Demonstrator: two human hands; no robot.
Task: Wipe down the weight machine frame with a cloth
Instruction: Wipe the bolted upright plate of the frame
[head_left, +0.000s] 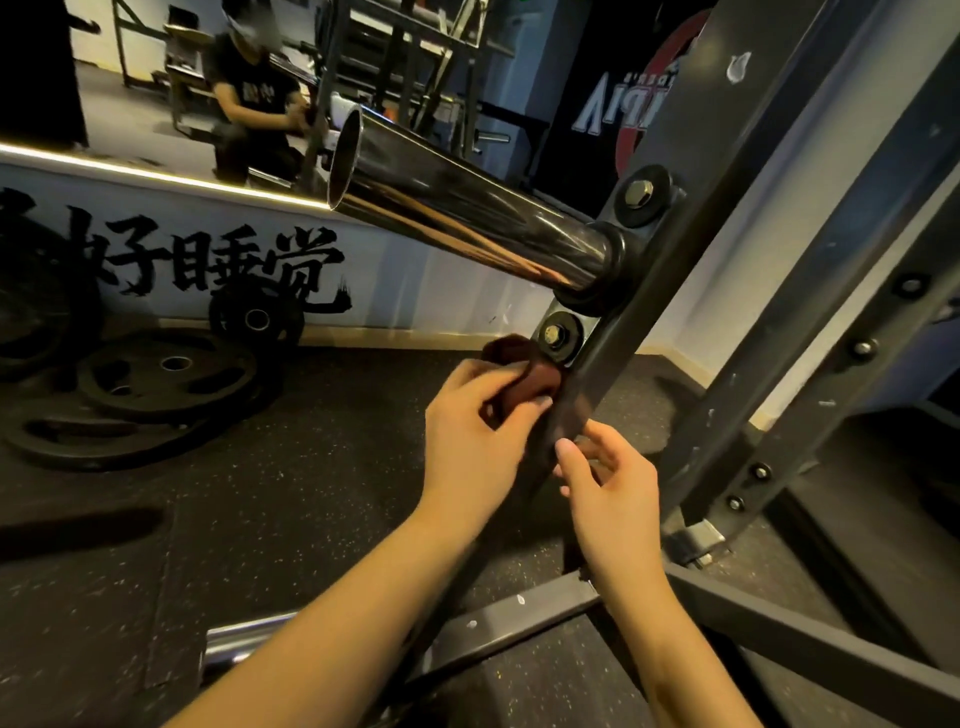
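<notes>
The cloth (524, 382), judged soft, light and limp, is bunched in the curled fingers of the left hand (475, 431) against the frame (597, 384) upright below the lower bolt (557, 335), while the right hand (605, 486), loosely curled, is seen to hold nothing.
</notes>
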